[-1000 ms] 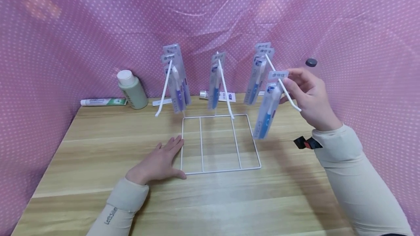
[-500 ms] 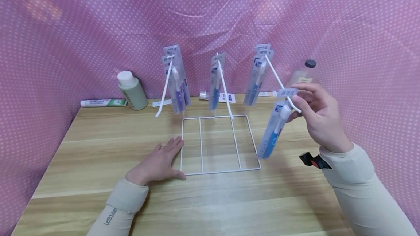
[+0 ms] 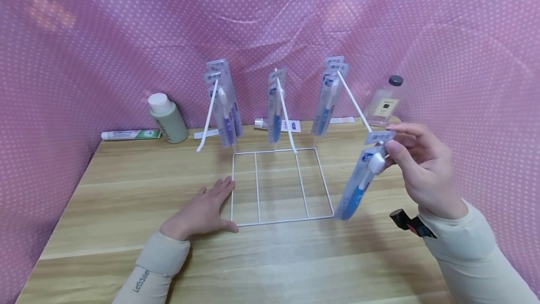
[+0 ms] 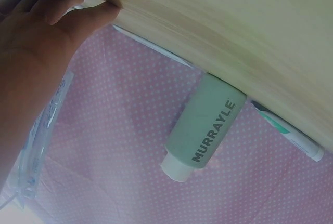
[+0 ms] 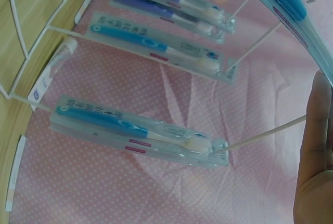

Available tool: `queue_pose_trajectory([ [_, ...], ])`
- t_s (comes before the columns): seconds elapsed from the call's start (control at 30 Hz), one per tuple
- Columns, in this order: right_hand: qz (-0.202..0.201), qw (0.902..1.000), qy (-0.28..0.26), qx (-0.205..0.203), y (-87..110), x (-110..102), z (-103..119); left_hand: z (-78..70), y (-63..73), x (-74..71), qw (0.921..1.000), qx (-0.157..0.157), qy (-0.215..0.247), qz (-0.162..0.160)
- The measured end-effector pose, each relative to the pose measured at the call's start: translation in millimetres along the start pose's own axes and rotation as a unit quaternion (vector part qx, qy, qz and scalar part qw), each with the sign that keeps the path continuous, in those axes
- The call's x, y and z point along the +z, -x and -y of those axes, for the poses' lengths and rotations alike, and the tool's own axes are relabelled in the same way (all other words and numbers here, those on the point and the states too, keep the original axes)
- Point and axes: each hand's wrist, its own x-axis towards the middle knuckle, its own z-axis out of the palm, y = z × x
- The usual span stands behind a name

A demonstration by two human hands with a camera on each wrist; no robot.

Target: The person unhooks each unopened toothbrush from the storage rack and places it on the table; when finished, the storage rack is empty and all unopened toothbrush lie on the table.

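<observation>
My right hand (image 3: pixel 426 172) pinches the top card of a packaged blue toothbrush (image 3: pixel 358 189) at the front end of the rack's right hook (image 3: pixel 353 100). The pack hangs tilted, its lower end overlapping the base's front right corner. My left hand (image 3: pixel 202 210) lies spread on the table, fingertips and thumb at the left side of the white wire display rack (image 3: pixel 282 221). Two blue toothbrush packs (image 3: pixel 326 107) hang further back on the right hook. A blue pack (image 3: pixel 276 111) hangs on the middle hook, and purple packs (image 3: pixel 225 111) on the left one.
Behind the rack stand a green bottle (image 3: pixel 170 123) at left and a clear bottle with a black cap (image 3: pixel 383 104) at right. Toothpaste tubes (image 3: pixel 131 134) lie along the table's back edge, before a pink dotted curtain (image 3: pixel 270 22).
My right hand has drawn the blue toothbrush pack forward, down and right along the hook to its tip. The clear bottle has come into fuller view. My left hand stays in place.
</observation>
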Motion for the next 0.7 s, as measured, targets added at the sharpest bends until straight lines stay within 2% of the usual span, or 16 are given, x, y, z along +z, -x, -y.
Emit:
queue_pose_trajectory([
  [0.23, -0.006, 0.9999, -0.002, 0.012, 1.2, 2.9, 4.6, 3.0, 0.4, 2.7, 1.0, 0.002, -0.001, 0.0],
  [0.4, -0.006, 0.9997, -0.024, 0.004, 1.8, 1.3, 6.7, 3.5, 0.9, 3.3, 1.0, 0.004, -0.003, -0.003],
  [0.57, -0.002, 0.9998, -0.021, 0.007, 4.3, -9.0, 8.8, 3.2, 1.0, 2.6, 1.0, 0.005, -0.005, -0.005],
  [0.7, 0.009, 0.9991, -0.026, 0.033, 4.9, -24.7, 3.8, 3.7, 0.7, 1.8, 1.0, 0.006, -0.005, -0.006],
])
